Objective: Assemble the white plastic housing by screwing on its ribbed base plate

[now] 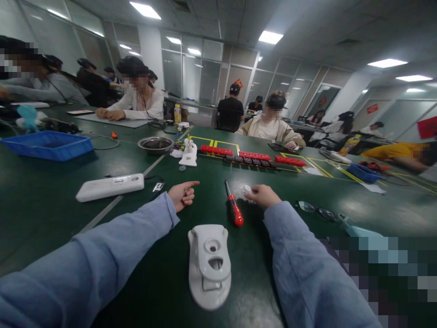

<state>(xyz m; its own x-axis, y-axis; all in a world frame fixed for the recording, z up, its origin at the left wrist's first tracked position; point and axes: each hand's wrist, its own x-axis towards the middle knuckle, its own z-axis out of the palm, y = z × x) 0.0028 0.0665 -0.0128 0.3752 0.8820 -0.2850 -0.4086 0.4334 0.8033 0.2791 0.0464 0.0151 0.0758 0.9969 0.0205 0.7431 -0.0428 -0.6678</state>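
Leftward, blue tray [61,154], metal bowl [155,150], right hand [265,196] pinching clear plastic [241,192]

Dark green table [153,291] under the grip [264,196]; glass partitions [209,73] far beyond it; lit ceiling panels [270,38] high above.

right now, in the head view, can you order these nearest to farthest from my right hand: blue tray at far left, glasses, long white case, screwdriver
From your right hand:
1. Screwdriver, just to its left
2. Glasses, to its right
3. Long white case, left, beyond your left hand
4. Blue tray, far left
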